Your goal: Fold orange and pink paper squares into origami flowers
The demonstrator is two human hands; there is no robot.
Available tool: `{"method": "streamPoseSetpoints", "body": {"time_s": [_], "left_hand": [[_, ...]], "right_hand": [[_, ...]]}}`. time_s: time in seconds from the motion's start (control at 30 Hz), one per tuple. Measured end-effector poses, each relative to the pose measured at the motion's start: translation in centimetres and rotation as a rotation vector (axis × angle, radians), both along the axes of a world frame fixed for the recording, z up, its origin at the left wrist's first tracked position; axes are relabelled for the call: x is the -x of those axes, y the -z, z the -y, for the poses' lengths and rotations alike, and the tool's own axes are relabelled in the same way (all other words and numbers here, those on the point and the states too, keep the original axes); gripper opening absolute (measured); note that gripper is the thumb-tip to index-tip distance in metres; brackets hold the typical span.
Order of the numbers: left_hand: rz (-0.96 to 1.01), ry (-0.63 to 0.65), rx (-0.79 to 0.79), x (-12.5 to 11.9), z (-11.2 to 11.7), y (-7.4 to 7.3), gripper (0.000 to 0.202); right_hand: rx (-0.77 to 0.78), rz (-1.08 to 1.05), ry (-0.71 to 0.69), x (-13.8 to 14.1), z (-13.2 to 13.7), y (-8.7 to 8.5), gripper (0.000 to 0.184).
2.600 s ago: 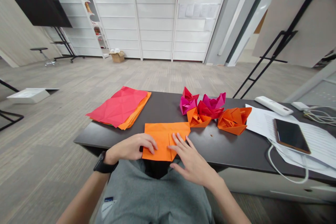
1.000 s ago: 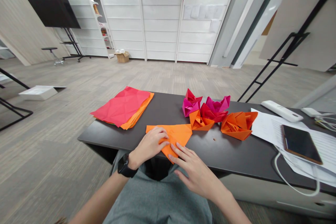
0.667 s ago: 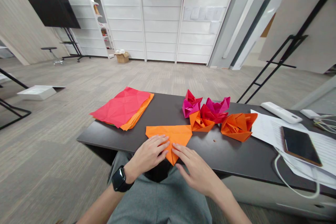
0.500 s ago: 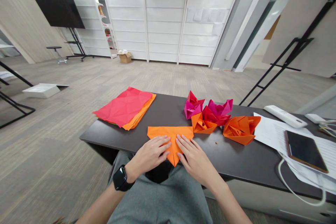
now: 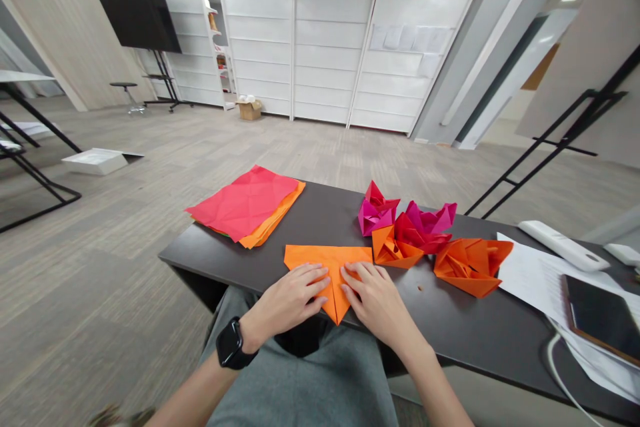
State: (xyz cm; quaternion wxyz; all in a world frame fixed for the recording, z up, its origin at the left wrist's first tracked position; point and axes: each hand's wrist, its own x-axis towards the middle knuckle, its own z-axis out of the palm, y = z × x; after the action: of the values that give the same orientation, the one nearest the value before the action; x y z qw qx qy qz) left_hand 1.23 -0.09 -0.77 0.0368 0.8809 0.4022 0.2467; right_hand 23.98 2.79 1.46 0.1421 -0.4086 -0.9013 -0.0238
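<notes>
An orange sheet of origami paper (image 5: pixel 325 254), folded with a straight top band and a point toward me, lies at the near edge of the dark table. My left hand (image 5: pixel 296 295) rests on its left side, fingers stretched out and pressing the paper. On the right side lies my right hand (image 5: pixel 371 293), its fingers spread and slightly bent over the fold. A centre seam shows between the two hands. To the right stand several folded paper pieces: a red and magenta one (image 5: pixel 376 212), a small orange one (image 5: pixel 395 248) and a larger orange one (image 5: pixel 473 267).
A stack of red and orange paper sheets (image 5: pixel 247 203) lies on the table's left part. Toward the right are printed papers (image 5: pixel 530 273), a phone (image 5: pixel 603 313), a white power strip (image 5: pixel 563 245) and a white cable (image 5: pixel 555 363). The dark table (image 5: pixel 330 203) ends just before my lap.
The view has turned slightly, so the scene sits a little further right. My right fingers are more bent and have drawn back slightly on the orange paper; my left hand stays about the same.
</notes>
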Motion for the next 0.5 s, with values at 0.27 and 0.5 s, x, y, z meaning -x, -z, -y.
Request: {"method": "streamPoseSetpoints", "body": {"time_s": [0.27,0.5], "left_hand": [[0.003,-0.023,0.034,-0.2,-0.2,-0.2,0.036],[-0.044,-0.041,-0.01,-0.6,-0.2,-1.1,0.031]], "right_hand": [[-0.014,0.025,0.013,0.1,0.4,0.8,0.035],[-0.026,0.017,0.051,0.5,0.4,0.9,0.033]]}}
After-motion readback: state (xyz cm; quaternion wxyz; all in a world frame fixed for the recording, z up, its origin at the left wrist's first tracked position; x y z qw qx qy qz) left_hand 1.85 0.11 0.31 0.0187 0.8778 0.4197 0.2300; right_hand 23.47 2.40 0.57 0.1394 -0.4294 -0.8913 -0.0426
